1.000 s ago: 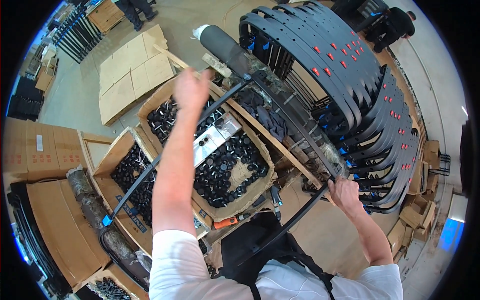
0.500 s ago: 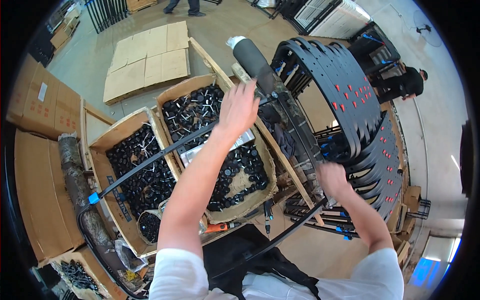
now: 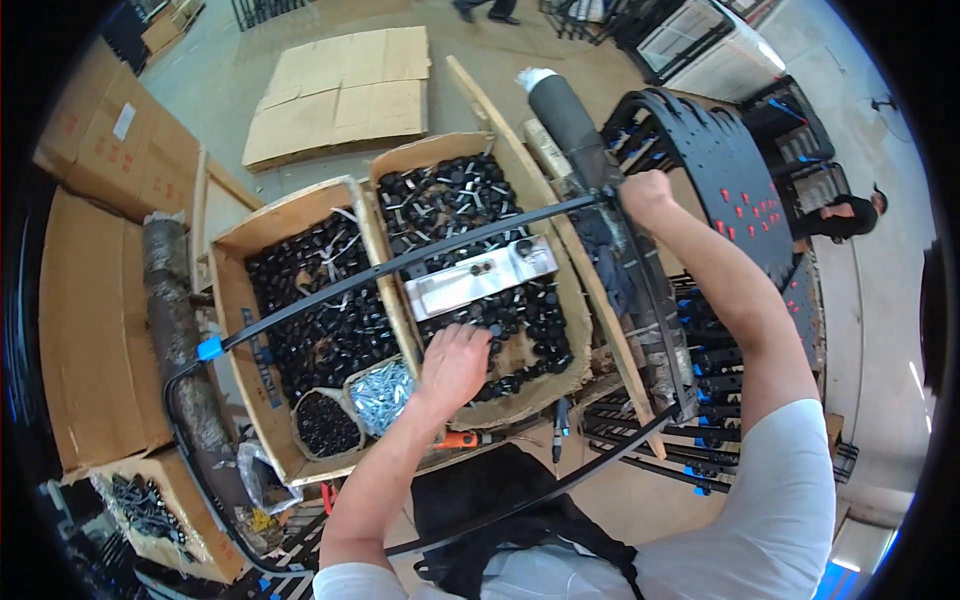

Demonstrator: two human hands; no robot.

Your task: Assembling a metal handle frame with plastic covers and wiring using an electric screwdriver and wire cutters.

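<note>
Stretching leftward from beside the right grip [image 3: 648, 194] is a black frame [image 3: 480, 237].

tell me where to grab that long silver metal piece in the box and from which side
Probably best by its near long edge, coming from the person's side: the silver piece lies across black knobs, that edge faces the left hand, and the frame bar runs beyond its far edge.

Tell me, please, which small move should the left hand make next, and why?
It should probably pinch one black-capped part from the cardboard box: the left hand is low over these loose parts, its fingers bent toward them, while the right hand is at a corner of the black frame.
</note>
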